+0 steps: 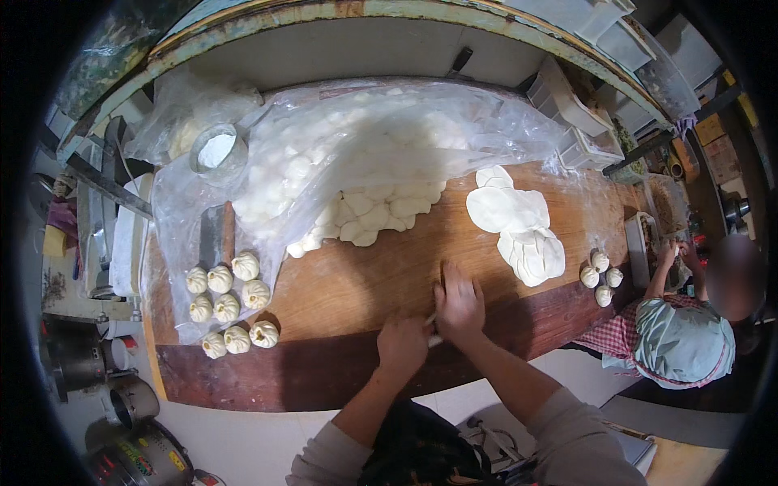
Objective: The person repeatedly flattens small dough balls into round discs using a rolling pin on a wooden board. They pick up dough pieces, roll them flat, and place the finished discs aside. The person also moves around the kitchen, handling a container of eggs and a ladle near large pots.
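My left hand (403, 343) and my right hand (460, 304) are close together over the near part of the wooden work table (340, 291). A small pale piece, likely dough, shows between them; its shape is mostly hidden. What looks like a thin rolling pin, largely covered, touches the left hand's fingers. The right hand lies palm down, slightly blurred. Thin round dough wrappers (531, 255) overlap in a pile to the right. Beyond the hands, many flattened dough pieces (371, 215) lie partly under a clear plastic sheet (401, 146).
Pleated buns (226, 308) stand at the left, near a dough scraper (212, 234); more buns (600, 261) are at the right. A flour container (219, 152) sits on the plastic. A co-worker (681, 328) works beside filling trays at the right. A metal shelf frame (346, 8) crosses above.
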Available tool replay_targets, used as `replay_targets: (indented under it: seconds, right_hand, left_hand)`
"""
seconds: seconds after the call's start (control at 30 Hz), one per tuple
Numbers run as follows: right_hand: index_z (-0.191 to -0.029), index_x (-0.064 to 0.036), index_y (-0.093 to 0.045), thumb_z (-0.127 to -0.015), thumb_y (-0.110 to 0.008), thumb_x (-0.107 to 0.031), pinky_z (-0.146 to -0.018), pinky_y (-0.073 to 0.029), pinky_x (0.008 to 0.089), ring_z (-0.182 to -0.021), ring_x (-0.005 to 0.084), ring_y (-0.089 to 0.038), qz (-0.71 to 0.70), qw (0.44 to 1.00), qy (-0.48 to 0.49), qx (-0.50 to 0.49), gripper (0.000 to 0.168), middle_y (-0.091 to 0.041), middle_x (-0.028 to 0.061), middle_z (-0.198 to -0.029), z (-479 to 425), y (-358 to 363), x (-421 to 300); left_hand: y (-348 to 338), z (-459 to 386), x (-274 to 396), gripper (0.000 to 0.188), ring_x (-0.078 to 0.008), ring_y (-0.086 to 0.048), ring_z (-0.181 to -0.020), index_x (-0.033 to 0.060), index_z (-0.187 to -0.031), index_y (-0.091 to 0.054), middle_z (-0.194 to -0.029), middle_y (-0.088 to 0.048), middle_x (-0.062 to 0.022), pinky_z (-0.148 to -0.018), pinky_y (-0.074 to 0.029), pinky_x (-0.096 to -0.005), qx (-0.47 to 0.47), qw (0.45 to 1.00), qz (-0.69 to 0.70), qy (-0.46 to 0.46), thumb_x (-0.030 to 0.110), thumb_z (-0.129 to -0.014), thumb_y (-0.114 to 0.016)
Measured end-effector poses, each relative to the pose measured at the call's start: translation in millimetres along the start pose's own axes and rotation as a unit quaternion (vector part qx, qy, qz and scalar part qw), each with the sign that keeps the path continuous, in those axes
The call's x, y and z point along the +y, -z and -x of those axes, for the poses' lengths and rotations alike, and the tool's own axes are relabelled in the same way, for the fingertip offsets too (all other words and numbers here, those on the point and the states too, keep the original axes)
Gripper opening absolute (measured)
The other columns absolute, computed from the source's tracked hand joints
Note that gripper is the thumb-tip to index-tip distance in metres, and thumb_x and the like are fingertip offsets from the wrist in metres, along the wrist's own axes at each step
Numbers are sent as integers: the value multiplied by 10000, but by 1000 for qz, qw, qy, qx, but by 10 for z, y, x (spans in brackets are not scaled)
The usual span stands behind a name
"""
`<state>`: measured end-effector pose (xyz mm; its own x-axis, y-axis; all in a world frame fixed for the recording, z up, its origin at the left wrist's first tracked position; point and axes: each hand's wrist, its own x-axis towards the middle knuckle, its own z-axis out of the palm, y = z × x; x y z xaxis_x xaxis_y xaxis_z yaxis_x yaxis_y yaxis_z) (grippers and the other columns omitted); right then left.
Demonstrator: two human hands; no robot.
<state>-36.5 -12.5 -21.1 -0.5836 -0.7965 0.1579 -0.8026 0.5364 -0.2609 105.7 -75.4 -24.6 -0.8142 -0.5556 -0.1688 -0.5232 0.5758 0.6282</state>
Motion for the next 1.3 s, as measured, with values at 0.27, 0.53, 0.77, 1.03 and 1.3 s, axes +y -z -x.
replay_targets:
  seconds: [0.27,0.53,0.77,1.03,1.3]
  right_hand:
    - [-1376,10,-561,-920,-566,-231,-1070,-380,523,-1400,360,-477,-5,993,84,-82,516,-516,233,-1487,1169,221,230]
    - [-1385,31,-537,-974,-591,-225,-1073,-412,505,-1324,353,-542,-54,998,7,29,487,-588,225,-1389,-18,-48,-78]
    - [-1425,43,-499,-895,-602,-202,-1065,-382,533,-1448,355,-429,-15,991,93,-93,592,-465,242,-1534,1476,166,-27]
    - [-1363,-21,-565,-944,-583,-237,-1015,-439,529,-1240,382,-564,-39,998,43,13,472,-605,207,-1341,187,-239,-512]
    - [-1219,-104,-680,-865,-691,-245,-1087,-362,499,-1280,235,-563,-98,990,98,-10,382,-645,72,-1342,1569,287,-39]
  left_hand:
    - [265,232,-107,255,-369,-687,-978,28,-1066,-729,-1000,-716,-215,-857,-536,-472,98,956,235,142,232,-935,-648]
    - [263,-101,21,260,-393,-702,-920,63,-1059,-764,-992,-736,-210,-839,-545,-479,-65,997,-23,41,270,-942,-659]
    - [444,543,-366,274,-353,-716,-928,47,-1046,-757,-992,-744,-185,-855,-556,-455,50,945,262,190,275,-900,-714]
    - [635,335,-322,262,-384,-706,-868,102,-904,-777,-896,-738,-162,-814,-568,-489,-11,984,37,171,345,-889,-680]
    - [405,653,-503,395,-202,-685,-986,4,-1248,-592,-1108,-691,-105,-841,-580,-359,6,812,503,295,147,-917,-754]
